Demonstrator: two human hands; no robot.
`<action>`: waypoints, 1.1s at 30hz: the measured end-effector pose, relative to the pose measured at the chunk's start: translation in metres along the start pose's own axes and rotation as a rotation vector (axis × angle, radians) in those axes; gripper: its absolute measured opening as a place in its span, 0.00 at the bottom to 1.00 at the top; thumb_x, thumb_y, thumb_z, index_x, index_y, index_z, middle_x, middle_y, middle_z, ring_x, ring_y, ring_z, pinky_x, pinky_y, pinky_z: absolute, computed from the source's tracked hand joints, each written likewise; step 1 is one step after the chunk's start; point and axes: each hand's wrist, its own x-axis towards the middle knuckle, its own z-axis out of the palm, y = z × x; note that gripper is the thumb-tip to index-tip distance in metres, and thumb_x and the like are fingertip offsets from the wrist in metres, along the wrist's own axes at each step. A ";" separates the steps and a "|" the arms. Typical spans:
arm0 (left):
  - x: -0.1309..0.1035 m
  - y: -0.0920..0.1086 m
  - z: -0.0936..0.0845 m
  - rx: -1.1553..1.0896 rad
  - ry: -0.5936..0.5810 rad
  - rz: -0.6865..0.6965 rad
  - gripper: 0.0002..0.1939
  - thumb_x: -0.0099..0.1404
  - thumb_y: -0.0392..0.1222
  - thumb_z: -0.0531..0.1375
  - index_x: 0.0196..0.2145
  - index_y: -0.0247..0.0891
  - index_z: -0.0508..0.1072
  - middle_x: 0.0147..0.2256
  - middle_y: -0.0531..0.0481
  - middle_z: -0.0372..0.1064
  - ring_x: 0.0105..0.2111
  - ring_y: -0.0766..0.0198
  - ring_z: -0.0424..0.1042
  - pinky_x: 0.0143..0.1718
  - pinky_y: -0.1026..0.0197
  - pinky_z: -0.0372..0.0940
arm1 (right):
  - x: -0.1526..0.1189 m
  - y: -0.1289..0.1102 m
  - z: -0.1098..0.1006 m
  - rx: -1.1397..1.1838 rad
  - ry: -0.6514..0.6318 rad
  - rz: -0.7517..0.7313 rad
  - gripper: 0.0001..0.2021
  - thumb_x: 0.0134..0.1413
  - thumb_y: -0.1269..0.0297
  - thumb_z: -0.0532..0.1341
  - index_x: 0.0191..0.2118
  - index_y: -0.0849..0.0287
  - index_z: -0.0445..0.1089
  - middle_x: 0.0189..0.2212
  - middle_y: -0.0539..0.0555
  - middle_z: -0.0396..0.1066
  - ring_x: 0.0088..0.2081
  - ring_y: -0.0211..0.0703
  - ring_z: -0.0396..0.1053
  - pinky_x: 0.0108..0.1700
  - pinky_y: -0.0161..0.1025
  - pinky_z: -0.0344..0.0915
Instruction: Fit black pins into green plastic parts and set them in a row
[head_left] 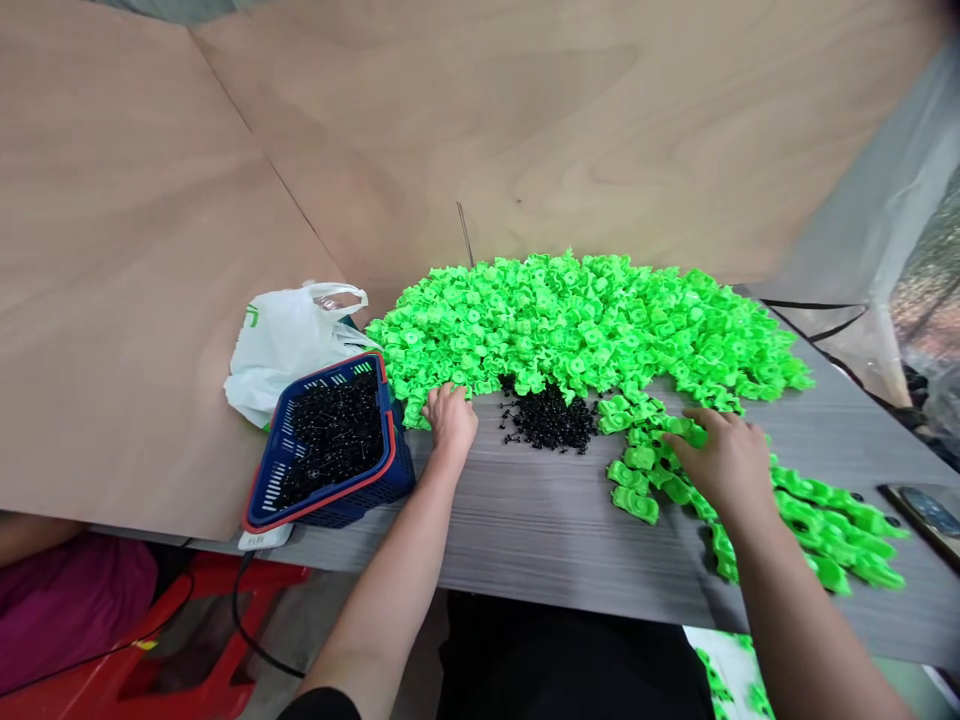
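Observation:
My left hand (452,420) reaches to the front left edge of a heap of bright green plastic pieces (570,320). Its fingers are bent and close together among the pieces; their tips and anything in them are hidden. To the right, my right hand (724,462) hovers over or touches a spread of green pieces (637,480), thumb and fingers apart. Some of these pieces show black parts on them. Between both hands lies a small pile of black pin-like parts (555,418), with a few scattered at its edge.
A blue basket (397,470) with a red rim, full of black parts, stands left on the grey table (525,540). Behind it is a white plastic bag (281,345). A phone (930,510) lies far right. Wooden boards (525,130) rise behind. A person's magenta clothing (75,610) shows lower left.

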 end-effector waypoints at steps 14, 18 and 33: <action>0.002 -0.007 -0.004 -0.059 0.028 0.106 0.11 0.62 0.31 0.58 0.42 0.39 0.72 0.42 0.40 0.66 0.47 0.48 0.67 0.49 0.48 0.60 | -0.027 -0.140 0.045 0.044 -0.310 -0.309 0.07 0.55 0.68 0.59 0.30 0.62 0.74 0.30 0.60 0.72 0.35 0.50 0.67 0.40 0.42 0.55; 0.000 -0.011 -0.006 -0.375 0.147 0.065 0.15 0.63 0.32 0.57 0.47 0.39 0.73 0.46 0.40 0.64 0.49 0.51 0.67 0.51 0.51 0.62 | -0.028 -0.145 0.052 0.027 -0.308 -0.272 0.07 0.56 0.68 0.59 0.31 0.63 0.74 0.30 0.61 0.72 0.36 0.50 0.67 0.39 0.42 0.54; -0.039 0.024 -0.021 -1.873 -0.641 -0.756 0.20 0.69 0.36 0.54 0.58 0.38 0.65 0.40 0.40 0.73 0.32 0.62 0.75 0.26 0.65 0.66 | -0.015 -0.143 0.030 0.119 -0.399 -0.129 0.08 0.60 0.66 0.55 0.34 0.58 0.71 0.28 0.56 0.75 0.29 0.45 0.71 0.32 0.38 0.54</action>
